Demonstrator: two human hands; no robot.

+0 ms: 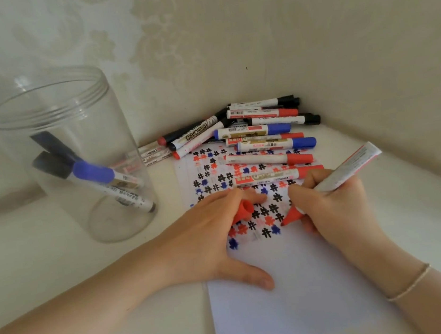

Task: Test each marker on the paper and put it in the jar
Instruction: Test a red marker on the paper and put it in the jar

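My right hand (338, 205) grips an uncapped red marker (345, 171), whose tip touches the white paper (298, 290) among rows of black, red and blue hash marks. My left hand (208, 235) lies flat on the paper's left edge and pinches the red cap (244, 210) between its fingers. A clear plastic jar (73, 157) stands upright at the left, with three capped markers (95, 176) leaning inside it. A pile of several capped markers (252, 138) lies on the far end of the paper, in the corner.
The white tabletop (44, 257) meets patterned cream walls (197, 31) behind and to the right, forming a corner. A thin bracelet (411, 282) circles my right wrist.
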